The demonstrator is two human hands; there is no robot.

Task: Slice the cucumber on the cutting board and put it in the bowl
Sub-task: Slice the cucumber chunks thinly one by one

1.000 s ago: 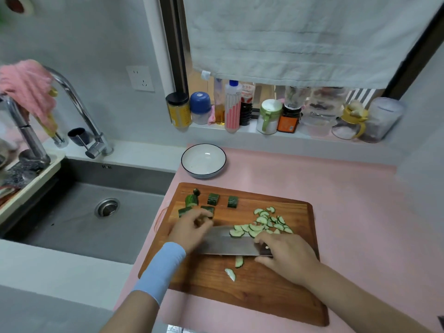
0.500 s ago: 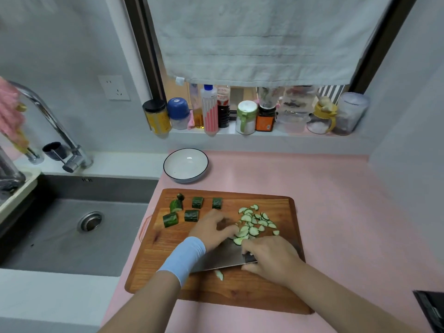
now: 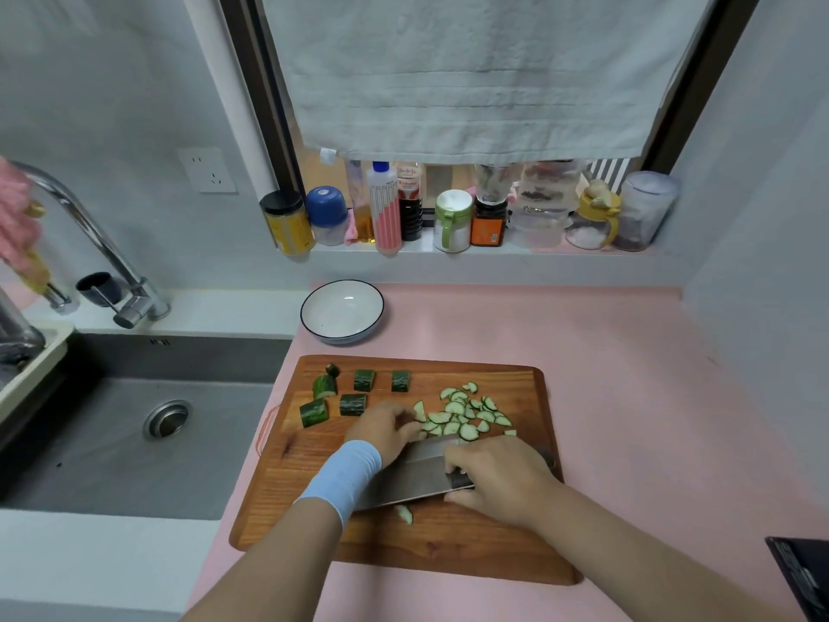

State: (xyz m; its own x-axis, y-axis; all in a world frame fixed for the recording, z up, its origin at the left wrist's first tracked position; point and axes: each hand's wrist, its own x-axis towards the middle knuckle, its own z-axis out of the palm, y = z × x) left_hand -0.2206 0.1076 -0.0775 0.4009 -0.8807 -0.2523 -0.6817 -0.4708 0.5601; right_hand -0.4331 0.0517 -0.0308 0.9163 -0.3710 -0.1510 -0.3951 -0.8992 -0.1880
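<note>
Cucumber lies in two lots on the brown wooden cutting board (image 3: pixel 448 549). A loose heap of thin, pale half-moon slices (image 3: pixel 466 417) with dark skin rims sits on its far right part. Several stubby dark green chunks (image 3: pixel 354 404), glossy-skinned and not yet sliced, sit on its far left part. One stray slice (image 3: pixel 405 514) lies alone toward the board's near edge, just beside the blade.

My left hand (image 3: pixel 386 430), with a pale blue band at the wrist, is at the heap's left edge. Its fingers are bent down among the slices, and I cannot tell whether they pinch any or only push. My right hand (image 3: pixel 498 478) is wrapped round the dark handle of a broad steel cleaver (image 3: pixel 412 473). The smooth grey blade lies nearly flat across the board's middle, its far edge touching the heap.

I read this as the gathering step: sweep the cut slices onto the flat of the blade, then carry them over. That calls for a low, steady blade, since the wet slices would likely slide off the slick steel if it tips. The chunks would need slicing afterwards, so I judge the task about half done.

Past the board's far left corner, apart from it, sits a round white ceramic bowl (image 3: pixel 342 311) with a thin dark rim and no cucumber in it. The board rests on a matte pink counter (image 3: pixel 628 397), and a grey steel sink (image 3: pixel 134 442) lies to its left.
</note>
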